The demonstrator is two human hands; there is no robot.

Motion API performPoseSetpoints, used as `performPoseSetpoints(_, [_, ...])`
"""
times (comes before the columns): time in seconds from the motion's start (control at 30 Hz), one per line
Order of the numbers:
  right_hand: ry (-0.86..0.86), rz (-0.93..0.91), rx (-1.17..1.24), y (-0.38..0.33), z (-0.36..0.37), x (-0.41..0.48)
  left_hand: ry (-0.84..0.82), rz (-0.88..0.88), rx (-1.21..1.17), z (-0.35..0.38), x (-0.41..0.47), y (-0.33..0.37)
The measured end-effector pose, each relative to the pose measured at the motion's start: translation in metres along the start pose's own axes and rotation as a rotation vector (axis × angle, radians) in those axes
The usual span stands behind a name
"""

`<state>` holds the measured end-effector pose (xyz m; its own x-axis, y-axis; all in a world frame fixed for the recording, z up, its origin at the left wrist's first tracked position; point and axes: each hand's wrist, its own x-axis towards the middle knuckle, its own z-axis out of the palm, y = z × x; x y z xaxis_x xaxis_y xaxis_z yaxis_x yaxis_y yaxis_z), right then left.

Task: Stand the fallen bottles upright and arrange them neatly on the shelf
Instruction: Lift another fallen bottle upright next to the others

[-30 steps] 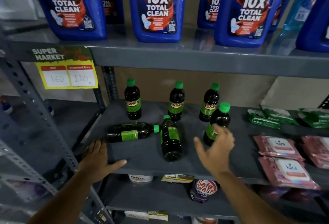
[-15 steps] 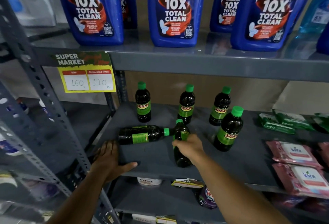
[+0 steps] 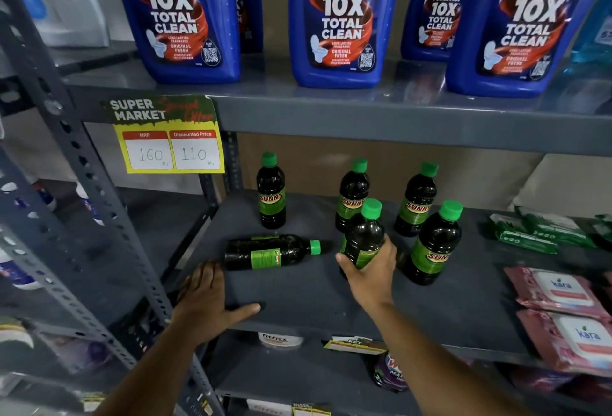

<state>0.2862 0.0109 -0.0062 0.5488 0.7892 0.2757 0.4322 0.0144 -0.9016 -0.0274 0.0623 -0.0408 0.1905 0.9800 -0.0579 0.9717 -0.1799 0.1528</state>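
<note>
Dark bottles with green caps and green labels stand on the grey middle shelf (image 3: 298, 299). My right hand (image 3: 371, 275) grips one of them, the held bottle (image 3: 364, 233), upright at the shelf's centre. One fallen bottle (image 3: 268, 251) lies on its side, cap pointing right, just left of that hand. Three bottles stand at the back: the left one (image 3: 271, 195), the middle one (image 3: 352, 192) and the right one (image 3: 417, 200). A front right bottle (image 3: 435, 245) stands beside my hand. My left hand (image 3: 207, 303) rests flat on the shelf's front left edge, fingers apart, just below the fallen bottle's base.
Large blue cleaner bottles (image 3: 337, 18) fill the shelf above. A yellow price tag (image 3: 170, 142) hangs from that shelf's edge. Green packets (image 3: 530, 233) and pink wipe packs (image 3: 563, 296) lie at the right. A perforated grey upright (image 3: 89, 184) runs along the left.
My right hand left the front right bottle, moved left, took hold of the bottle lying cap-away at the centre and has tipped it upright. My left hand stayed on the shelf edge.
</note>
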Motion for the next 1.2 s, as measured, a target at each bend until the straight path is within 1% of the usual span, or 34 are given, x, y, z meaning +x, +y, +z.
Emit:
performPoseSetpoints(0.1, [-0.161, 0.041, 0.08, 0.007, -0.01, 0.005, -0.014, 0.007, -0.016, -0.001, -0.001, 0.002])
performPoseSetpoints(0.13, [-0.216, 0.049, 0.083, 0.012, -0.015, 0.005, -0.009, 0.009, -0.017, -0.001, -0.002, 0.002])
performPoseSetpoints(0.2, [-0.261, 0.049, 0.042, 0.015, -0.022, 0.009, -0.002, 0.01, -0.015, -0.001, -0.002, 0.0])
performPoseSetpoints(0.23, [-0.248, 0.038, 0.012, 0.014, -0.023, 0.011, -0.003, 0.009, -0.013, -0.001, -0.002, -0.001])
performPoseSetpoints(0.33, [-0.131, -0.018, -0.078, 0.002, -0.019, 0.014, -0.001, 0.003, -0.009, 0.001, -0.001, -0.001])
performPoseSetpoints(0.4, [-0.172, 0.004, -0.015, 0.001, -0.015, 0.012, 0.001, 0.003, -0.013, 0.002, -0.001, -0.001])
performPoseSetpoints(0.43, [-0.21, 0.027, -0.018, 0.002, -0.014, 0.009, 0.003, 0.003, -0.016, 0.002, -0.001, -0.001])
performPoseSetpoints(0.47, [-0.211, 0.037, -0.023, 0.004, -0.013, 0.007, 0.008, 0.001, -0.017, 0.002, -0.002, -0.001])
performPoseSetpoints(0.57, [-0.111, 0.006, -0.113, 0.001, -0.014, 0.006, 0.021, 0.002, -0.017, 0.0, -0.002, 0.0])
performPoseSetpoints(0.63, [-0.159, 0.02, -0.081, 0.002, -0.015, 0.007, 0.02, 0.01, -0.019, 0.0, -0.003, 0.001])
performPoseSetpoints(0.7, [-0.217, 0.033, -0.107, 0.003, -0.016, 0.004, 0.022, 0.009, -0.019, -0.001, -0.004, 0.001])
performPoseSetpoints(0.83, [-0.117, 0.05, -0.308, 0.004, -0.018, 0.001, 0.03, 0.017, -0.017, -0.002, -0.004, 0.002])
performPoseSetpoints(0.97, [-0.208, 0.07, -0.236, 0.008, -0.017, -0.004, 0.04, 0.015, 0.0, -0.003, -0.005, 0.002])
performPoseSetpoints(1.07, [-0.197, 0.05, -0.27, 0.01, -0.018, -0.002, 0.035, 0.011, -0.003, -0.005, -0.005, 0.003])
performPoseSetpoints(1.13, [-0.136, 0.04, -0.319, 0.006, -0.018, -0.004, 0.041, 0.016, -0.014, -0.005, -0.007, 0.003])
performPoseSetpoints(1.2, [0.035, 0.027, -0.371, 0.001, -0.018, -0.018, 0.041, 0.01, -0.035, -0.004, -0.007, 0.003])
